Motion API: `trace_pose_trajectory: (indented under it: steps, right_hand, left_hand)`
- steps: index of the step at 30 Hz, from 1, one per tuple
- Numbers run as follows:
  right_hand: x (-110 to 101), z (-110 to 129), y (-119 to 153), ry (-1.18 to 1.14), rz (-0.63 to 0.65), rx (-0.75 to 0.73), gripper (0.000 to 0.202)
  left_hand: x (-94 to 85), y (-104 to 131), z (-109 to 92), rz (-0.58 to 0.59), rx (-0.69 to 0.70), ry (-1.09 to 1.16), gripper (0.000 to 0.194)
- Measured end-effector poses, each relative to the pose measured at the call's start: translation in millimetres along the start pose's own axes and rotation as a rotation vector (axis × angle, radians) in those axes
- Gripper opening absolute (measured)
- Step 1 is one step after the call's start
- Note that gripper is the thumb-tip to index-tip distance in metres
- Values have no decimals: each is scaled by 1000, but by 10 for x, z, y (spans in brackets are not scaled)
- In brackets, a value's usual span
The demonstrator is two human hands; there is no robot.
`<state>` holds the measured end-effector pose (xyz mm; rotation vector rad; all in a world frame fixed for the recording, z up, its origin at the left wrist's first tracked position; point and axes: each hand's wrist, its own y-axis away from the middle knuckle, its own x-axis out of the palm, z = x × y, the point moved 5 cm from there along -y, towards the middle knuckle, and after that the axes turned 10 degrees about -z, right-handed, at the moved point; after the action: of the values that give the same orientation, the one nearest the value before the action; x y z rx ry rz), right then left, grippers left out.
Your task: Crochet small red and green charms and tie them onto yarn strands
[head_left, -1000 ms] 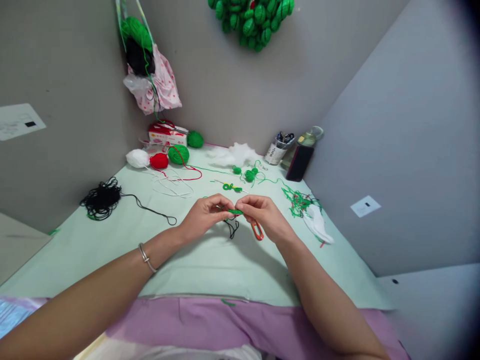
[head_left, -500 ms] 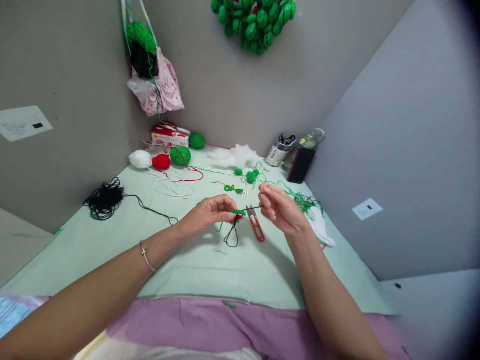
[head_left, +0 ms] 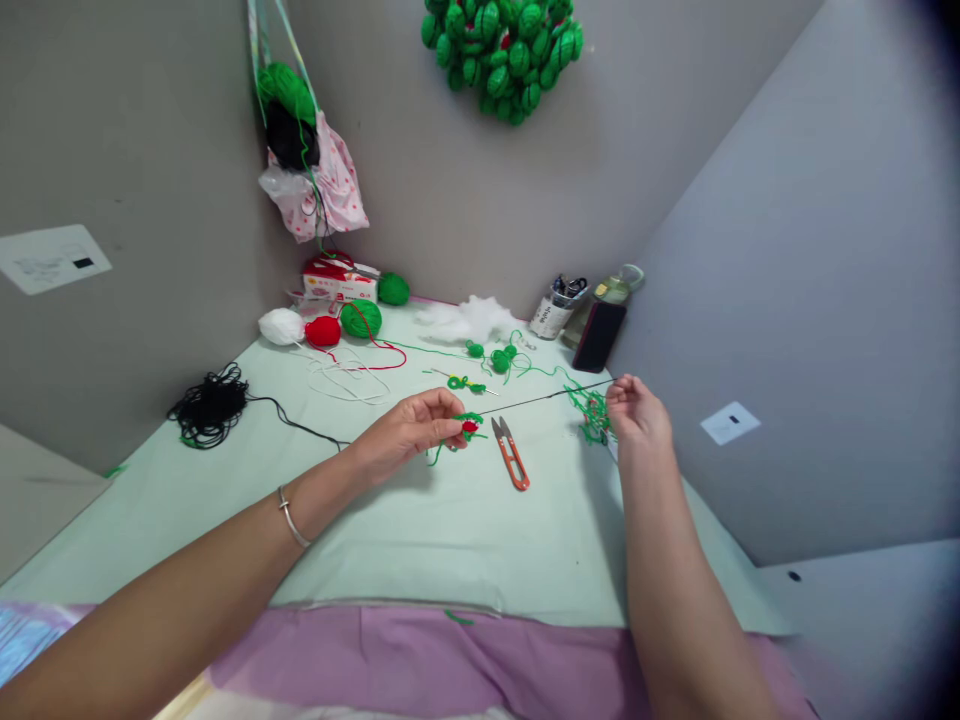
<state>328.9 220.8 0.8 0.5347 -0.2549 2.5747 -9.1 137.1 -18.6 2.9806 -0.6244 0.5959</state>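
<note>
My left hand is closed, pinching a small green and red crocheted piece between thumb and fingers above the table. A black strand of yarn runs taut from that piece up to my right hand, whose closed fingers grip its far end. Whether a needle is in those fingers is hidden. Between the hands, orange-handled thread snips lie on the table with their blades pointing away from me. Behind them rests a crochet hook with a yellow grip and a bit of green crochet.
A black yarn heap lies left, with white, red and green balls behind. White stuffing, a pen cup and a phone stand at the back. Green yarn scraps lie near my right hand.
My right hand has moved right and slightly up, away from my left. The black loop below the crocheted piece is gone, and the strand is stretched longer between my hands.
</note>
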Motion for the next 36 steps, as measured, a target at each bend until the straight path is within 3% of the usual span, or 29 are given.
trace_pose_trajectory:
  steps: [3,5,9,12,15,18,20,25,28,32,36]
  right_hand:
    - [133,18,167,29,-48,-88,13]
    - [350,20,410,85,30,-131,28]
    - [947,2,1183,465,610,-337,23]
    - [1134,-48,1616,641,828,-503,21]
    - [1165,-88,1747,727,822,-655,21]
    - [1161,-118,1725,753,790,-641,17]
    - [1159,-142,1695,755,785,-518,15]
    - [1120,-274,1661,680,764,-49,20]
    - [1110,-316,1652,636,773,30,27]
    - [1116,-295,1620,682,837,-114,19]
    - [1064,-200,1540,788,694,-375,40]
  left_hand:
    - [6,10,-22,-22,10,-13,19]
    - [9,14,-33,-33,13,-18,22]
    - [6,7,-23,-36,19,-6,20]
    - [2,-1,4,-36,3,-1,19]
    - [21,4,22,-18,-33,3,20]
    - [42,9,23,-20,-36,-5,21]
    - [48,2,25,-28,-7,-36,24]
    - [12,-26,40,-114,89,-217,25]
    - [-18,-23,34,-172,95,-293,22]
    - [-58,-23,19,-219,85,-297,20]
    - [-105,-40,34,-277,70,-293,20]
